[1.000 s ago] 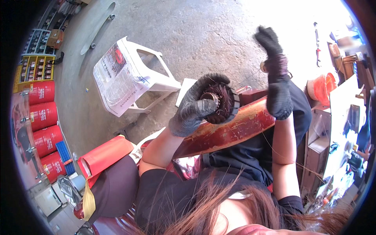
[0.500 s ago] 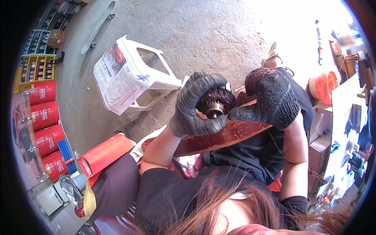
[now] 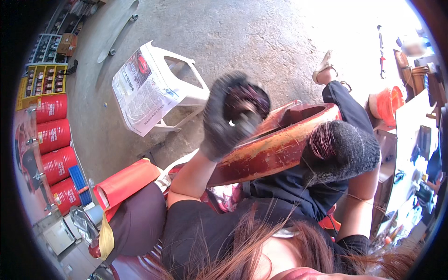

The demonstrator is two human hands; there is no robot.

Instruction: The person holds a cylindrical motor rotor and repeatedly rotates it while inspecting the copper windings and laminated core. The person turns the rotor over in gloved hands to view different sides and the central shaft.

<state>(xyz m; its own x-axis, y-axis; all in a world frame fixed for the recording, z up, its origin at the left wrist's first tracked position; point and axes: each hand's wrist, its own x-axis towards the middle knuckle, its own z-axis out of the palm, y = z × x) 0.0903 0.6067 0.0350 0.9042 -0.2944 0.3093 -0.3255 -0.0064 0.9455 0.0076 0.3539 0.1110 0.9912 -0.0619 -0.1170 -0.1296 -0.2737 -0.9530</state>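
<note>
Both of my hands wear dark knit gloves. My left hand (image 3: pixel 224 119), slightly blurred, is closed around a motor armature (image 3: pixel 249 100) with dark reddish windings; in this frame its metal end is smeared. My right hand (image 3: pixel 347 151) has its fingers curled around a bundle of thin reddish-brown wire strands (image 3: pixel 322 142), part of it hidden by the glove. Between and below the hands, a worn red, curved, open-topped piece (image 3: pixel 266 158) with scuffed paint lies across my lap. The left hand is above its left part, the right hand beside its right end.
A white plastic stool (image 3: pixel 186 95) covered with newspaper (image 3: pixel 142 91) stands ahead to the left. Red drums (image 3: pixel 58 161) line the left side. Near my left elbow are a red box (image 3: pixel 128 182) and a dark cap (image 3: pixel 140 224). An orange-red bucket (image 3: pixel 387 105) stands at right.
My right hand has moved away from the armature, right and toward me, with the wire strands. My left hand has shifted slightly up and left, turning the armature. The red piece is less covered.
</note>
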